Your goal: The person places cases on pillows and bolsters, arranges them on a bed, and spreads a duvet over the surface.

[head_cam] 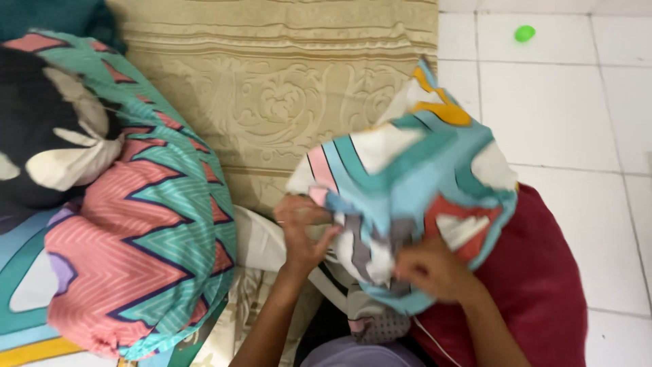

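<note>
A pillow in a patterned cover [414,177] of blue, teal, white, pink and orange stands tilted in front of me. My left hand [303,231] grips the bunched open edge of the cover at its lower left. My right hand [435,270] grips the same bunched edge lower down, to the right. A dark red pillow [543,285] lies under and behind the covered one, at the right.
A large pillow with a pink and teal zigzag cover [142,238] lies at the left, with a dark cushion [41,129] above it. A beige embossed mattress [272,88] stands behind. White floor tiles [564,109] spread to the right, with a small green object [524,32] on them.
</note>
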